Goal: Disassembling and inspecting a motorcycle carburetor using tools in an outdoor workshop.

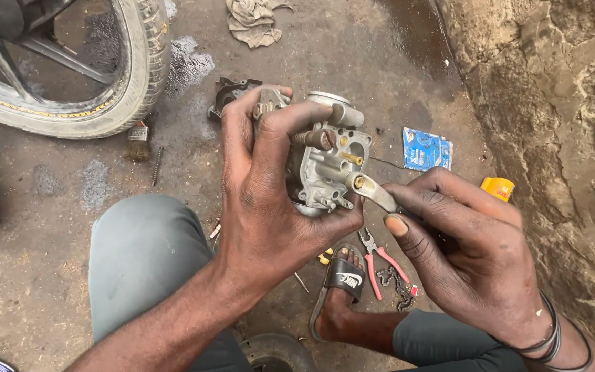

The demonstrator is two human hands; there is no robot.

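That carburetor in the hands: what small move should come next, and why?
Probably turn the tool gently: the right hand has its tip on a brass jet in the carburetor, and the left hand grips the body firmly.

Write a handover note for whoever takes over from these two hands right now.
Left hand: wrapped around the grey metal carburettor body, held up over the dirt floor, open side facing the camera.
Right hand: pinching a slim grey metal tool, its tip at a small brass fitting on the carburettor's lower edge.
Done: the inner brass parts are exposed.
Left: the fitting still sits on the body with the tool on it.
Nearby on the floor: red-handled pliers, short chain, blue packet, motorcycle wheel.
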